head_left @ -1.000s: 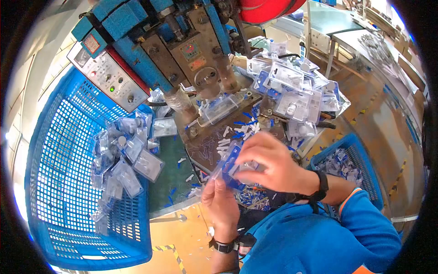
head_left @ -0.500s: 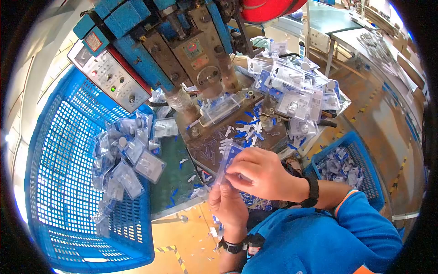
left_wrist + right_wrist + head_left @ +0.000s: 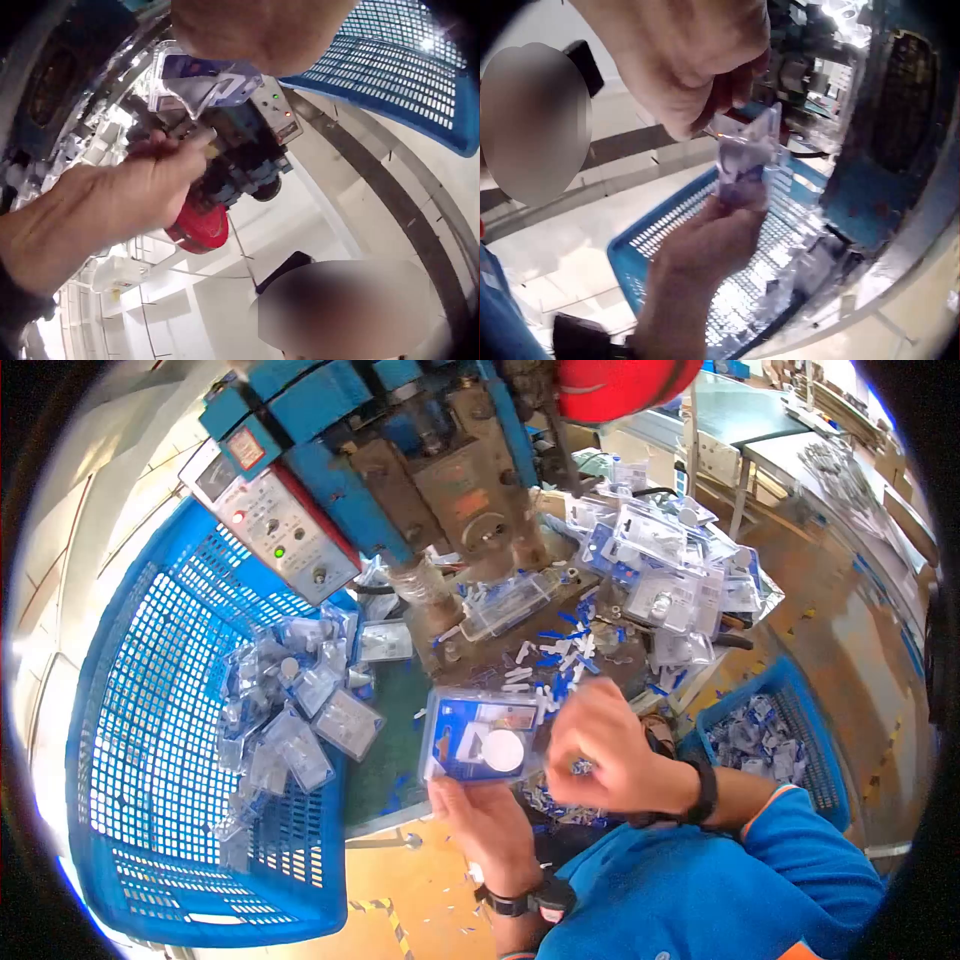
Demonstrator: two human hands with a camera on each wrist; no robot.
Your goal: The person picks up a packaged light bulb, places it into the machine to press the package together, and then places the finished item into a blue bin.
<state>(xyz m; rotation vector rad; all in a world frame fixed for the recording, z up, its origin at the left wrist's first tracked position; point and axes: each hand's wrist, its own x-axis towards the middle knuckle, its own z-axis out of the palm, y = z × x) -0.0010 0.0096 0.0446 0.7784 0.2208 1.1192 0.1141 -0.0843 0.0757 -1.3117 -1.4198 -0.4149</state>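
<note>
In the head view a clear blister pack (image 3: 485, 738) with a blue printed card and a white round spot is held up, its face toward the camera. My left hand (image 3: 487, 830) grips its lower edge, thumb on the front. Close to the pack's right side is my right hand (image 3: 615, 755), blurred, with its fingers curled. In the left wrist view the right hand (image 3: 146, 176) has its fingertips near the pack's (image 3: 206, 81) edge; I cannot tell whether they pinch a scrap. Clear plastic (image 3: 754, 131) rises beside the right fingers in the right wrist view.
A press machine (image 3: 440, 480) stands ahead, with a clear tray (image 3: 510, 605) under it. Blue and white scraps (image 3: 565, 660) litter its plate. A large blue basket (image 3: 130, 760) with packs is at left, a pile of packs (image 3: 665, 575) at right, a smaller blue bin (image 3: 815, 750) beyond.
The left hand has turned the pack from edge-on to face the camera and shifted slightly left. The right hand has come away from the pack toward the right. The head view has shifted a little.
</note>
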